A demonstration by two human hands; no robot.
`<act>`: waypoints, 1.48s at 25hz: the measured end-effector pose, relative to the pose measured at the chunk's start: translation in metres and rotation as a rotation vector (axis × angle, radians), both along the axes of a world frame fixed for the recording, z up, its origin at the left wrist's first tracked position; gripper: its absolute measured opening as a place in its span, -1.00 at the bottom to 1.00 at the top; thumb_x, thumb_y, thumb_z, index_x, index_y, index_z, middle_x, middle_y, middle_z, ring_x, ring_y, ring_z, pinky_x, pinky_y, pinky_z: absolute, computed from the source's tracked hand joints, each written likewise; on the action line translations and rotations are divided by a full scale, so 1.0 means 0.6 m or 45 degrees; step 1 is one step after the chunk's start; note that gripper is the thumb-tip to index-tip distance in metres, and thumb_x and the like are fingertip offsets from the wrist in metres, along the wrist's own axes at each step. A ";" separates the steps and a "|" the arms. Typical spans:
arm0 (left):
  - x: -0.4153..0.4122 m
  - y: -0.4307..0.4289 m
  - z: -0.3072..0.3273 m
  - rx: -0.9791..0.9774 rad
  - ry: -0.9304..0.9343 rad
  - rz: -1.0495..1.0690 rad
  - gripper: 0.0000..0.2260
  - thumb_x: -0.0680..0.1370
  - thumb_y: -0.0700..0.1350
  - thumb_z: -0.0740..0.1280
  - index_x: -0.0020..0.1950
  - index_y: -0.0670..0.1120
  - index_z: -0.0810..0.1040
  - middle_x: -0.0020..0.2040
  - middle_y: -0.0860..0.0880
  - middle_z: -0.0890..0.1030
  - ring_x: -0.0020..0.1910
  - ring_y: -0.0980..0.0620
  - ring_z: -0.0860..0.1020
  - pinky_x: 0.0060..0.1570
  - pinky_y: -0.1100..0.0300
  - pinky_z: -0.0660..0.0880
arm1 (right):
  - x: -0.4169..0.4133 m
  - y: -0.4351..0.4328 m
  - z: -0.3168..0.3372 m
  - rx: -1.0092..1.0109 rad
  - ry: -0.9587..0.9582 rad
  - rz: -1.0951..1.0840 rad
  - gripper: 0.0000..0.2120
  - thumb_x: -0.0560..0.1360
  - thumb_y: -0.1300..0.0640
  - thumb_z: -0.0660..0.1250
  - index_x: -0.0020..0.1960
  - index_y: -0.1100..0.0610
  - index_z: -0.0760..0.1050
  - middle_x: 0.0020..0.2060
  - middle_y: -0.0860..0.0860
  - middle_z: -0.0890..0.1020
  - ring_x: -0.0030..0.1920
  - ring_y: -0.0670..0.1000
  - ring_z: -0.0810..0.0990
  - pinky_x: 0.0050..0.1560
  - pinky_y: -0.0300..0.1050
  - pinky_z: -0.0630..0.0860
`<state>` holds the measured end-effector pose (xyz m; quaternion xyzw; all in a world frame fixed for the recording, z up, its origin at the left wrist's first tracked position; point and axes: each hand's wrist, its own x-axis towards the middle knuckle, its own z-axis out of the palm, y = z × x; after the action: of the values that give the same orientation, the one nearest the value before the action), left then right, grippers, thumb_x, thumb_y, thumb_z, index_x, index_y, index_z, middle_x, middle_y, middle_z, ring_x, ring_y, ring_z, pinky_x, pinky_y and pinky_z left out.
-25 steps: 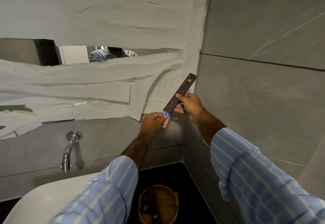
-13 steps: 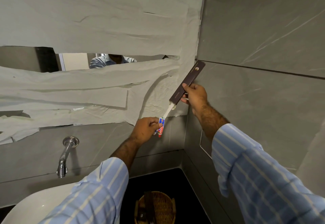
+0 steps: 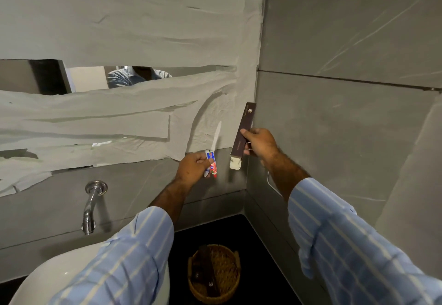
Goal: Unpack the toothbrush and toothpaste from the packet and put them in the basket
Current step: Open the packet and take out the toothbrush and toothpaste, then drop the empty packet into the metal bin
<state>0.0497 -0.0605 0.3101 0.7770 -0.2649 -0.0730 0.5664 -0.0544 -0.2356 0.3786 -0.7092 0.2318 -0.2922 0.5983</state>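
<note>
My left hand [image 3: 194, 166] grips a white toothbrush [image 3: 216, 137] and a small red, white and blue toothpaste tube [image 3: 212, 163] together; the brush points up. My right hand [image 3: 259, 142] holds the long dark brown packet [image 3: 244, 130] upright, a short way right of the brush. A cream flap [image 3: 235, 163] hangs from the packet's open lower end. Both items are fully out of the packet. The round wicker basket [image 3: 230, 254] stands on the black counter far below my hands, with dark items inside.
A white basin [image 3: 47, 278] is at the lower left under a chrome wall tap [image 3: 92, 205]. Paper strips cover the mirror [image 3: 119, 77] ahead. A grey tiled wall [image 3: 346, 113] closes the right side. The black counter [image 3: 260, 256] runs into the corner.
My left hand has pulled the toothbrush and toothpaste fully out of the packet and moved left. My right hand has lowered the packet and turned it more upright.
</note>
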 end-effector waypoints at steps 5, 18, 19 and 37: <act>-0.039 -0.003 -0.079 0.049 0.234 -0.069 -0.90 0.43 -0.17 0.44 -0.28 -0.14 0.63 -0.25 -0.29 0.66 -0.26 -0.18 0.65 -0.02 -0.22 0.64 | -0.064 0.016 -0.131 0.095 0.256 -0.027 -0.72 0.54 0.07 0.35 0.16 0.22 0.59 -0.07 0.15 0.69 -0.15 0.09 0.68 -0.21 -0.07 0.64; -0.309 0.020 -0.369 0.548 0.682 -0.409 -0.78 0.58 -0.24 0.33 0.22 -0.24 0.52 0.18 -0.22 0.58 0.09 -0.11 0.61 -0.25 0.23 0.60 | -0.378 0.120 -0.450 0.625 0.544 -0.248 -0.73 0.61 0.16 0.27 0.26 0.24 0.50 -0.03 0.15 0.68 -0.20 -0.01 0.66 -0.41 -0.26 0.60; -0.330 0.018 -0.388 0.576 0.697 -0.438 -0.77 0.58 -0.25 0.33 0.23 -0.23 0.52 0.22 -0.24 0.56 0.13 -0.15 0.61 -0.22 0.18 0.62 | -0.405 0.124 -0.472 0.630 0.573 -0.283 -0.73 0.61 0.14 0.27 0.26 0.23 0.50 -0.09 0.12 0.68 -0.22 -0.02 0.66 -0.42 -0.27 0.59; -0.523 -0.093 -0.667 1.107 0.540 -0.963 -0.77 0.55 -0.23 0.38 0.20 -0.24 0.56 -0.01 -0.23 0.64 -0.05 -0.15 0.66 -0.20 0.16 0.62 | -0.684 0.098 -0.876 1.297 0.806 -0.773 -0.82 0.62 0.14 0.20 0.01 0.23 0.52 -0.21 0.16 0.59 -0.31 0.06 0.55 -0.42 -0.20 0.46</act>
<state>-0.2638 -0.1164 -0.0899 0.7575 -0.3498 -0.5234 0.1729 -0.4647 -0.1768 -0.1468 -0.2931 0.6941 -0.0797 0.6526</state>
